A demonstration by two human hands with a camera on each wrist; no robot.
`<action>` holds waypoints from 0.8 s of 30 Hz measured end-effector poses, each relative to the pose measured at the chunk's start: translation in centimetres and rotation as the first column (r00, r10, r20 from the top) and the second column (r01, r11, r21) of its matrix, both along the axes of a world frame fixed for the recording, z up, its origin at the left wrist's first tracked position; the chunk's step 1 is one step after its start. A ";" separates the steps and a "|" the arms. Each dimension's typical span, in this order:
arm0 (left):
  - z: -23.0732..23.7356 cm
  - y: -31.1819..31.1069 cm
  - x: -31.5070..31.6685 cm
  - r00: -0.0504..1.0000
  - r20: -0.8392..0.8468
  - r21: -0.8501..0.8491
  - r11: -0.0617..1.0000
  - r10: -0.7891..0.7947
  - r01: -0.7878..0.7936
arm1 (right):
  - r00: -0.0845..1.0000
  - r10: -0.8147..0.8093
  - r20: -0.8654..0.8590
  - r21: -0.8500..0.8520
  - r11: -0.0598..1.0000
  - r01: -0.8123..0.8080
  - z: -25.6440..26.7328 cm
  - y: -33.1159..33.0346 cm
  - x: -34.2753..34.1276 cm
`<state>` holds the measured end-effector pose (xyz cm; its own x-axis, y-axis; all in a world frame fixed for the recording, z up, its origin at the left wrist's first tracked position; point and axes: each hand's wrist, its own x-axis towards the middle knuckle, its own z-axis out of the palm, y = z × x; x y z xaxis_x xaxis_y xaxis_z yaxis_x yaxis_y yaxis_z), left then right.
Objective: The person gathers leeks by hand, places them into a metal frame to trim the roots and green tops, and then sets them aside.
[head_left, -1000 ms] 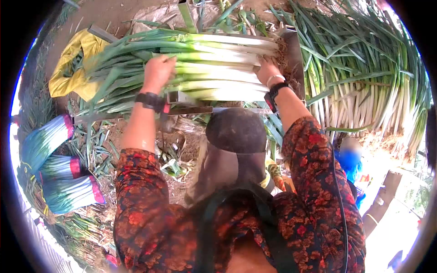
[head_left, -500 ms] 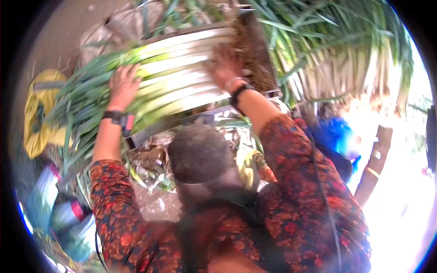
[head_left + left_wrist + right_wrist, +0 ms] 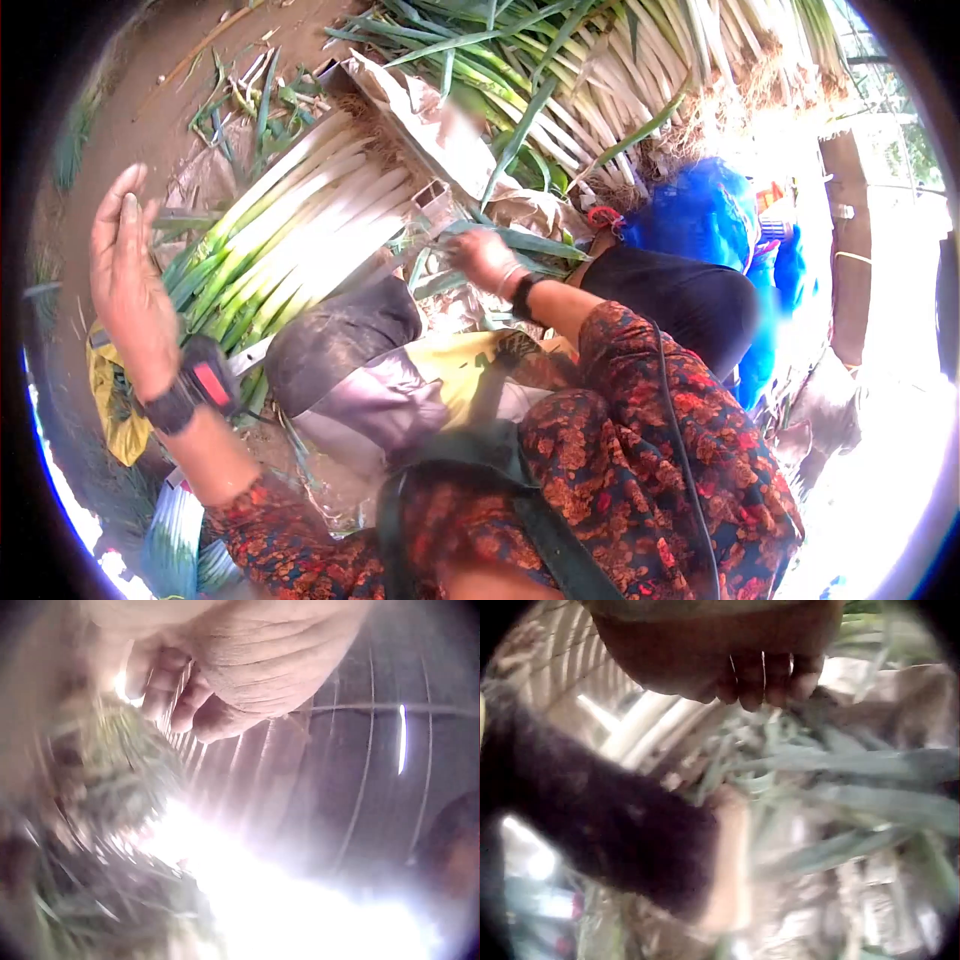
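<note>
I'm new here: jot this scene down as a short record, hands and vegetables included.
Left hand: raised, fingers straight, holding nothing visible
Right hand: near the metal rack, by loose leaves; grip unclear
Leeks: side by side, in the rack
Larger pile: more leeks, beyond the rack
Also there: yellow sack

The left hand (image 3: 135,285) is lifted well out to the person's left, its fingers straight and pointing away from the body, the forearm (image 3: 213,463) bare. The right hand (image 3: 485,258) reaches beside the near right corner of the metal frame (image 3: 432,197); its blurred fingers seem loosely relaxed.
</note>
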<state>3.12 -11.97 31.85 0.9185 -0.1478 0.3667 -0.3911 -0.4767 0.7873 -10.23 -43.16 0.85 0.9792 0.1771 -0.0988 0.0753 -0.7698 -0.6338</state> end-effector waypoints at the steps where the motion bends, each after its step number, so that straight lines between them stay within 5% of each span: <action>1: 0.7 -4.0 -1.4 0.990 -0.039 -0.246 0.962 -0.134 0.121 | 0.994 -0.039 -0.104 -0.186 0.982 0.019 -2.6 -3.0 0.4; 2: 0.9 -8.1 -2.8 0.962 -0.044 -0.479 0.851 -0.269 0.216 | 0.976 -0.093 -0.197 -0.367 0.930 0.015 -6.0 -6.5 1.3; 4: -1.5 -14.4 -4.3 0.903 -0.174 -0.570 0.788 -0.392 0.232 | 0.953 -0.267 -0.140 -0.425 0.886 0.186 -11.2 -13.7 3.1; 6: -6.4 -19.3 -4.8 0.811 -0.426 -0.506 0.849 -0.400 0.153 | 0.870 -0.493 -0.026 -0.354 0.818 0.453 -11.3 -19.5 5.7; 7: -7.1 -21.0 -5.5 0.689 -0.600 -0.507 0.859 -0.406 0.064 | 0.882 -0.472 -0.011 -0.519 0.756 0.398 -11.4 -22.3 7.5; 8: -7.5 -21.4 -5.5 0.637 -0.636 -0.392 0.894 -0.436 0.220 | 0.877 -0.481 0.013 -0.550 0.729 0.408 -10.9 -23.9 8.4; 10: -8.8 -21.8 -4.5 0.569 -0.689 -0.429 0.885 -0.449 0.178 | 0.833 -0.546 0.088 -0.481 0.709 0.516 -9.5 -27.0 10.9; 14: -8.4 -23.2 -2.2 0.601 -0.724 -0.400 0.916 -0.338 0.033 | 0.757 -0.638 -0.142 -0.559 0.683 0.470 -12.5 -29.4 14.5; 18: -8.3 -22.9 -1.4 0.464 -0.833 -0.335 0.942 -0.301 0.008 | 0.747 -0.663 0.042 -0.652 0.549 0.523 -13.3 -27.0 14.7; 21: -9.2 -23.4 -1.6 0.566 -0.755 -0.395 0.918 -0.331 0.010 | 0.792 -0.607 -0.067 -0.596 0.661 0.456 -13.5 -28.0 14.5; 24: -10.4 -23.2 -1.9 0.712 -0.614 -0.332 0.930 -0.340 0.158 | 0.758 -0.614 -0.218 -0.572 0.710 0.411 -7.3 -26.1 14.5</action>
<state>1.22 -35.20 21.50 0.8817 -0.3989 -0.2520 0.1843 -0.2007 0.9622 4.26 -69.22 -6.48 0.7653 -0.5098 -0.3931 -0.5799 -0.8110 -0.0771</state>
